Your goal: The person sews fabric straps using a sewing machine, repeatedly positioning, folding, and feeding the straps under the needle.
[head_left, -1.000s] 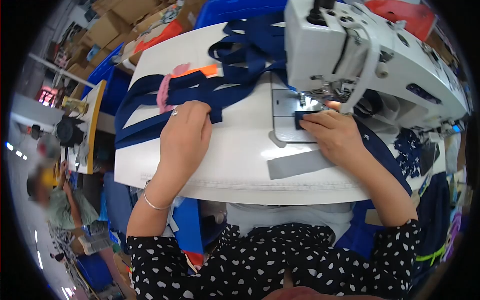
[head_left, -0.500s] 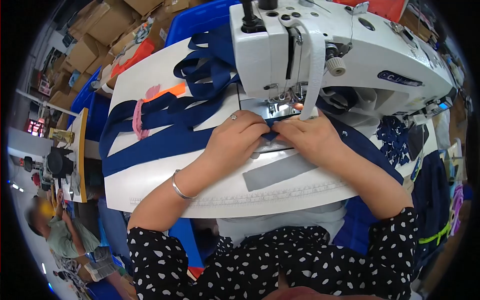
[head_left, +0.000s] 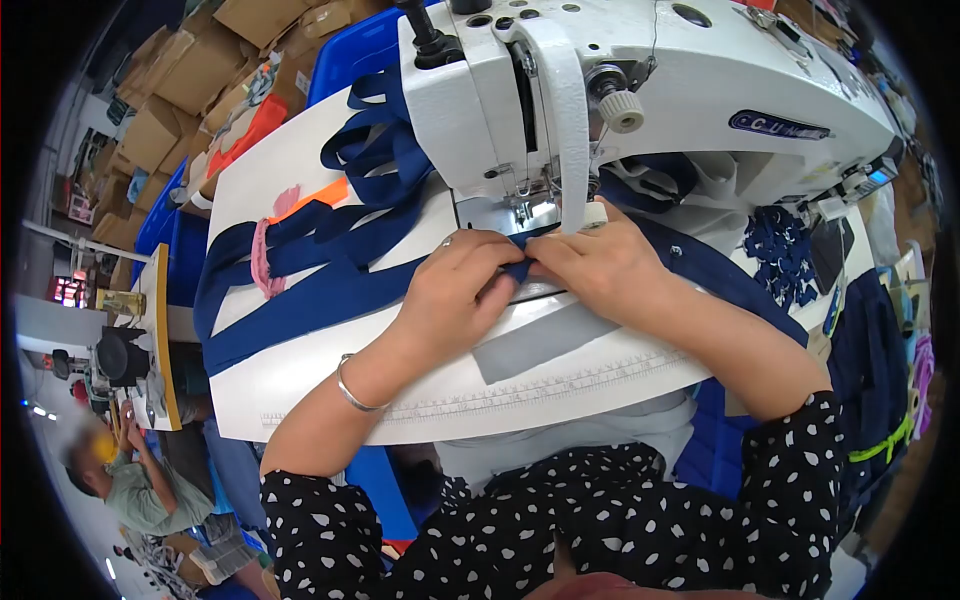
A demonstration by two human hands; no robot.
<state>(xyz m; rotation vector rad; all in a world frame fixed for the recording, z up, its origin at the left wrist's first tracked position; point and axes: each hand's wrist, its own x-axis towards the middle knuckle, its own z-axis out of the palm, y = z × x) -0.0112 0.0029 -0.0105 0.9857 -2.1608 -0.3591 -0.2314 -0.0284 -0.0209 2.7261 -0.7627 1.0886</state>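
Note:
My left hand [head_left: 455, 285], with a ring and a silver bangle, has its fingers closed on the navy fabric strip [head_left: 310, 305] just in front of the sewing machine's needle area. Opposite it, my right hand [head_left: 590, 262] pinches navy fabric at the same spot, so the fingertips of both hands nearly meet. The white sewing machine [head_left: 480, 120] stands over the metal needle plate [head_left: 490, 214]. From under my right arm a navy fabric piece [head_left: 690, 262] runs off to the right. The exact fold between the fingers is hidden.
Looped navy strip [head_left: 375, 150] lies at the back left, with a pink tie [head_left: 261, 260] around part of it. A grey strip [head_left: 540, 343] and a printed ruler [head_left: 530, 396] are near the table's front edge. Another person [head_left: 150, 490] sits at far left.
The view has shifted, so the machine appears further left. Both hands stay together at the needle area on the navy fabric; my left thumb now shows bent below the fingers.

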